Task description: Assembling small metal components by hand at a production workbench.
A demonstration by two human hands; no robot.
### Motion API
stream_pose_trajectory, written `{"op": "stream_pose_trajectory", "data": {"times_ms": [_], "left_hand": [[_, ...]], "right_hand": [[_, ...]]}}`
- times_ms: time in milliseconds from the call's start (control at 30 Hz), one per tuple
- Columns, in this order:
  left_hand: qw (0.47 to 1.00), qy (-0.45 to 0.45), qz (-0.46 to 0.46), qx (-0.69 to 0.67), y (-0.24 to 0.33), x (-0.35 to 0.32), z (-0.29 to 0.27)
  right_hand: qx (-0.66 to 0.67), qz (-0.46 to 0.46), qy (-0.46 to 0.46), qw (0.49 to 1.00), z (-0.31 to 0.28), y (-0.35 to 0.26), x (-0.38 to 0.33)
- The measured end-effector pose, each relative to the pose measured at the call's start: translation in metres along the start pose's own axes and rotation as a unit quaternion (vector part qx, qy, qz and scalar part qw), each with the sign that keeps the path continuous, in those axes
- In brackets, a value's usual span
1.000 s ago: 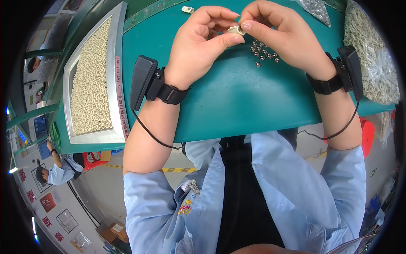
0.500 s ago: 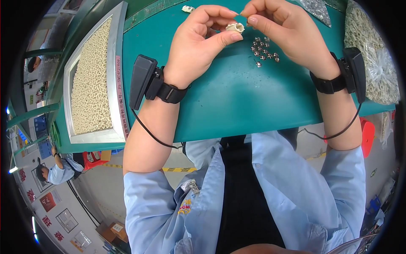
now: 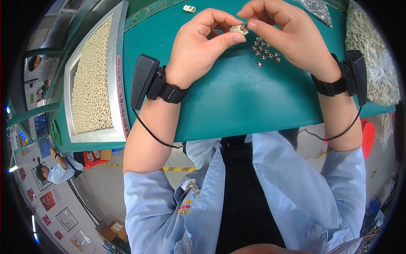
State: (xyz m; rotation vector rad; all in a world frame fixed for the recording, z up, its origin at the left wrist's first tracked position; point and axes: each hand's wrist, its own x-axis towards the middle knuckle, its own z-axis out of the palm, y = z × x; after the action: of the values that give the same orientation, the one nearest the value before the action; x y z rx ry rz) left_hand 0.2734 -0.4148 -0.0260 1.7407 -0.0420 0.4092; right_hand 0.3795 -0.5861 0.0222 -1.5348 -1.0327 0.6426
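Note:
My left hand (image 3: 202, 44) pinches a small cream plastic part (image 3: 238, 29) between thumb and fingers above the green table (image 3: 237, 106). My right hand (image 3: 283, 34) meets it from the right, its thumb and forefinger pressed against the same part. Just below the hands, a cluster of several small steel balls (image 3: 264, 51) lies on the table. Both wrists carry black strap-on devices with cables.
A metal tray (image 3: 95, 80) filled with cream parts lies at the left. A clear bag of similar cream parts (image 3: 372, 63) sits at the right, another bag (image 3: 317, 8) at the top. One loose cream part (image 3: 189, 8) lies at the far edge. Another person (image 3: 55, 169) works at lower left.
Both hands have shifted slightly, still together on the small cream part; the right fingertips have closed in on it. The steel balls stay in place.

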Motion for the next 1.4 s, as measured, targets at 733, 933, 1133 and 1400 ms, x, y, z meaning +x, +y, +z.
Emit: {"op": "stream_pose_trajectory", "data": {"times_ms": [733,933,1133,1400], "left_hand": [[0.997,-0.016,0.040,0.070,0.003,-0.001,0.003],[0.995,-0.003,0.053,0.085,0.006,-0.004,0.007],[0.995,-0.015,0.091,0.050,0.009,-0.005,0.007],[0.996,-0.031,0.087,-0.005,0.001,-0.004,-0.002]], "right_hand": [[-0.028,0.001,-0.043,0.999,-0.003,0.004,0.000],[0.025,0.032,-0.073,0.996,-0.006,0.007,-0.001],[0.107,0.040,-0.105,0.988,-0.008,0.007,0.000],[0.145,0.076,-0.099,0.982,-0.004,-0.003,0.002]]}}
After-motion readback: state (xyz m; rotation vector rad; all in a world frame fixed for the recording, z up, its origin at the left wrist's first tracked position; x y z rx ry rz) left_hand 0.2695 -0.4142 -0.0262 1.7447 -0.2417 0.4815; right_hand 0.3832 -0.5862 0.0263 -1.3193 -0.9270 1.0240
